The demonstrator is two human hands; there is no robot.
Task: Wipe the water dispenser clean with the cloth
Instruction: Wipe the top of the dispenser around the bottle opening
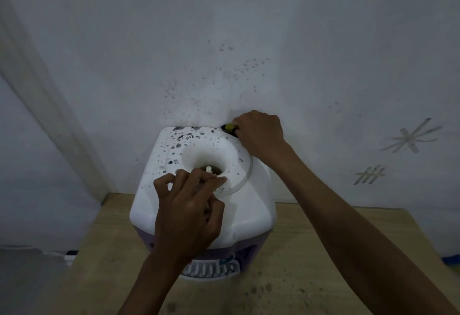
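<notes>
Nearest the camera, low in the frame, the wooden counter (311, 265) carries the white water dispenser (246, 215), which stands at centre with its round top well facing up and its back against the wall (224, 28). The left hand (189, 212) lies on the front lip of that well, fingers (219, 180) loosely curled, their tips touching the rim; nothing shows in its grasp, and it seems to be steadying the unit. Farther back, right of centre, the right hand (261, 133) is bunched at the dispenser's rear right corner, its fingers curled round a small dark and yellow wad, probably the cloth (229, 128), though little of it shows. Dark spots cover the rear left of the top, so the dirt lies leftward from the cloth along the back edge, and the right hand is the one placed to sweep that way.
</notes>
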